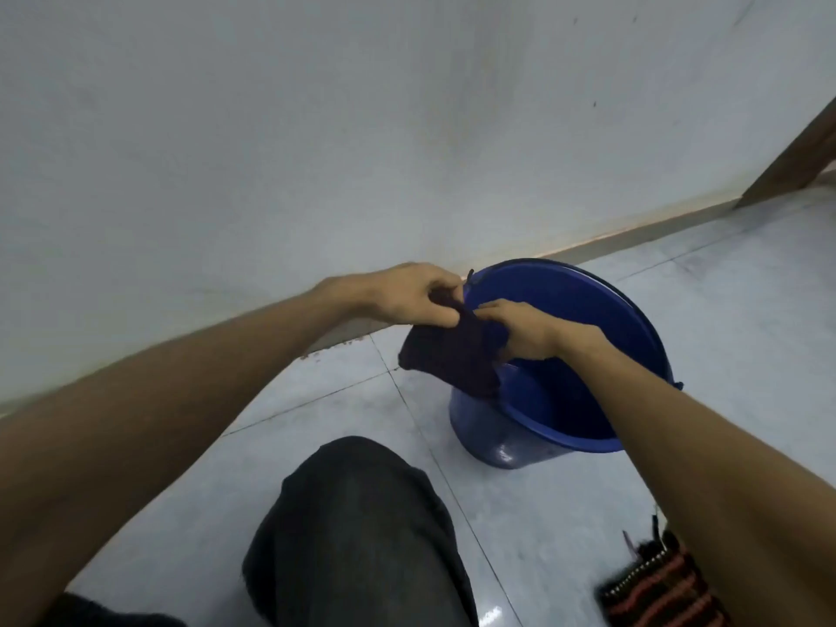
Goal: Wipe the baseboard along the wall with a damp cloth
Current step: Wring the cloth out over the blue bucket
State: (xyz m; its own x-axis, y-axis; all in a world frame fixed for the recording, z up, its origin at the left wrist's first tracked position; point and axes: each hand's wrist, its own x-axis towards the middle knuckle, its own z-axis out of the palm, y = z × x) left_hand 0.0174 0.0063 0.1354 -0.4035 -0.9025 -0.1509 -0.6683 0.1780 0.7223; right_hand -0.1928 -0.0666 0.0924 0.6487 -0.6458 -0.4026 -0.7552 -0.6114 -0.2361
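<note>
A dark navy cloth (452, 362) hangs over the near-left rim of a blue bucket (534, 441). My left hand (402, 294) pinches its upper edge from the left. My right hand (524, 330) grips the same edge from the right, above the bucket's opening. The cloth droops between them against the bucket's outside wall. The baseboard (633, 228) is a low tan strip where the pale wall meets the floor; it runs from lower left to upper right behind the bucket and my hands hide part of it.
Glossy grey floor tiles (724, 310) spread to the right of the bucket. My bent knee in dark trousers (357, 527) is in front. A red-and-black striped fabric (656, 586) lies at lower right. A brown wooden frame (796, 160) leans at the far right.
</note>
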